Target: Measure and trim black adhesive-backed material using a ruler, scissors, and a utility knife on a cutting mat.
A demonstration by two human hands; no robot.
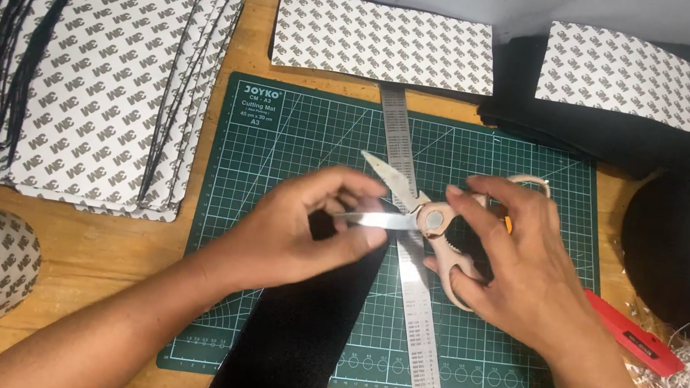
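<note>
- Green cutting mat (300, 127) on wooden table (93, 242).
- Right hand (520, 268) closed around scissors (430, 218), blades open.
- Left hand (305, 233) pinches black strip (302, 329) end between the blades.
- Steel ruler (414, 308) lies under the scissors.

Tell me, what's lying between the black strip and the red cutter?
In the head view, a metal ruler lies on the green cutting mat between the black strip and the red cutter. The right hand, holding scissors, is there too.
</note>
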